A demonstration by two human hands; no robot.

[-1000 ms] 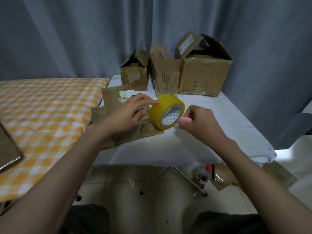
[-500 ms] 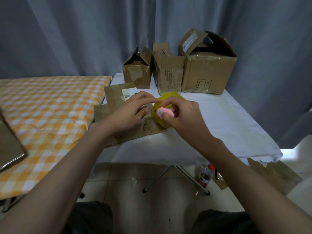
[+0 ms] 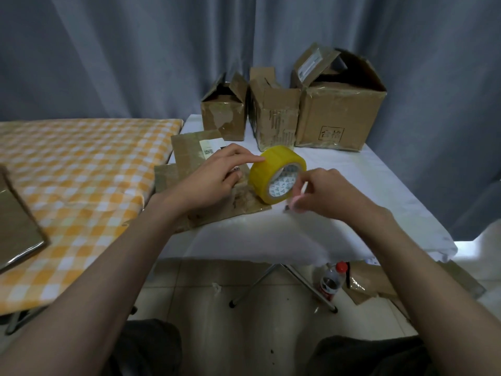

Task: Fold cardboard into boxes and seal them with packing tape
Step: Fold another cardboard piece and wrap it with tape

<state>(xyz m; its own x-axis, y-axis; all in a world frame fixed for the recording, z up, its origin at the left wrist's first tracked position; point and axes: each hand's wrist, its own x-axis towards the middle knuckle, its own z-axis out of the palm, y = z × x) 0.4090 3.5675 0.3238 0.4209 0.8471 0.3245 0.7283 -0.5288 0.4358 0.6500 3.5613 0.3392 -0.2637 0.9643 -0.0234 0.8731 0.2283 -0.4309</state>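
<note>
Judging from what lies on the white table (image 3: 339,169), three boxes (image 3: 339,115) are already folded at the far edge, their top flaps not closed, while flattened cardboard (image 3: 187,175) is left unfolded under the hands. The tape roll (image 3: 273,172) is stood on edge upon that cardboard, steadied by the left hand (image 3: 214,175), whose extended fingertips touch its rim. A small pink tool, probably a cutter, is pinched in the right hand (image 3: 322,191) just beside the roll. A checked cloth (image 3: 81,172) and grey curtain (image 3: 135,50) are seen around.
</note>
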